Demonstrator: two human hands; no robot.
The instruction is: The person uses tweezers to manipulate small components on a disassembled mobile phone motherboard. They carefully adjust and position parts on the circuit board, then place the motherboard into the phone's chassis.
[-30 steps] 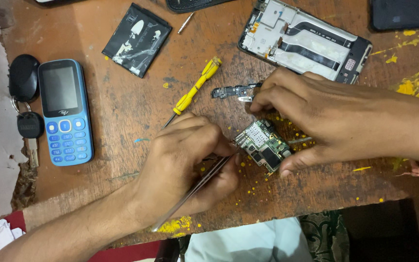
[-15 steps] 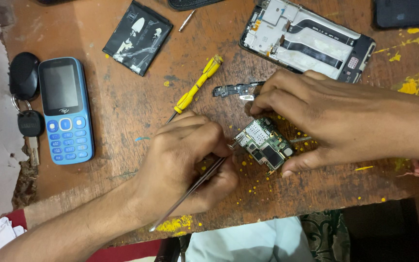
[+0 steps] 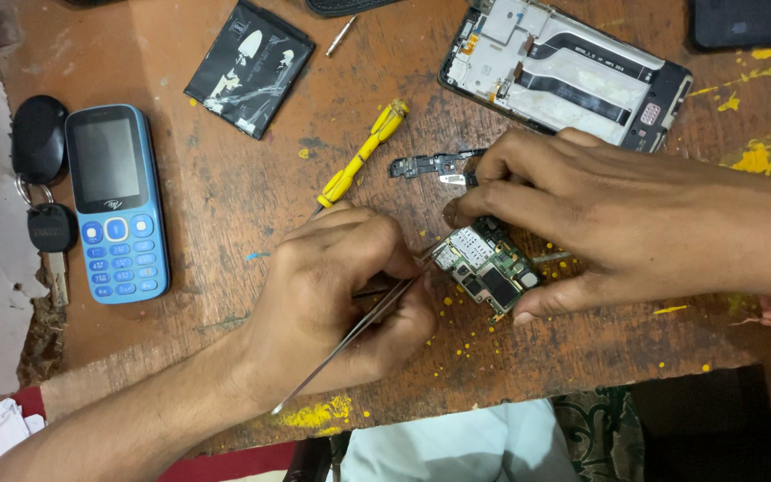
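My left hand [image 3: 332, 299] grips metal tweezers [image 3: 350, 335], whose tips touch the left edge of a small green circuit board [image 3: 485, 268]. My right hand [image 3: 617, 223] pinches that board between thumb and fingers and holds it just above the worn wooden table [image 3: 225, 205]. A small black flex part [image 3: 426, 166] lies just beyond my right fingertips. A yellow-handled screwdriver [image 3: 363, 156] lies on the table above my left hand.
An opened phone frame [image 3: 564, 76] lies at the top right. A black battery [image 3: 247, 67] sits at the top centre-left. A blue keypad phone [image 3: 118, 201] and black keys [image 3: 42, 178] lie at the left. Yellow paint spots mark the wood.
The board and both hands have stayed nearly in place; the tweezers' tips have shifted slightly along the board's left edge.
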